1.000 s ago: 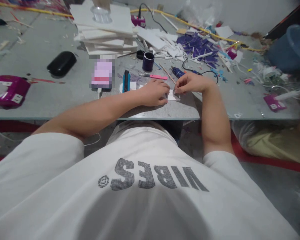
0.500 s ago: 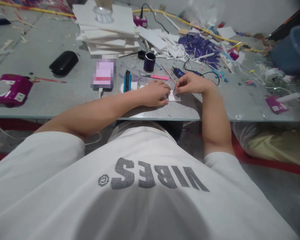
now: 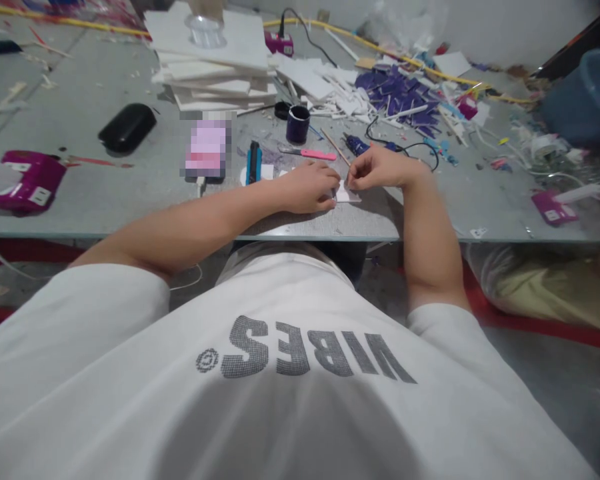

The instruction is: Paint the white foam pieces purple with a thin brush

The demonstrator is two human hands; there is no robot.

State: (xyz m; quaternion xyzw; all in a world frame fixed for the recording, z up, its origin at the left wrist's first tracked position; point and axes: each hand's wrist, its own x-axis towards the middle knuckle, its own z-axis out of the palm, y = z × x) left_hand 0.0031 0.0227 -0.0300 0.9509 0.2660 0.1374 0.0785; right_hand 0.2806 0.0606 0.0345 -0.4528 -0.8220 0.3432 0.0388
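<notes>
Head view shows your 2 hands meeting at a white piece [image 3: 349, 195] lying flat on the counter [image 3: 130, 193], near its front edge. Your left hand [image 3: 307, 187] has its grip closed on the piece's left edge; your right hand [image 3: 380, 168] pinches its far edge. A pink file [image 3: 316, 154] lies just beyond.

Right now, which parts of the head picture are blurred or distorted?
Head view: a pixelated block hides something on the table; the far right, by the blue tub, is smeared; the left hand, right hand and small white piece are fairly sharp; light is soft, even.
</notes>
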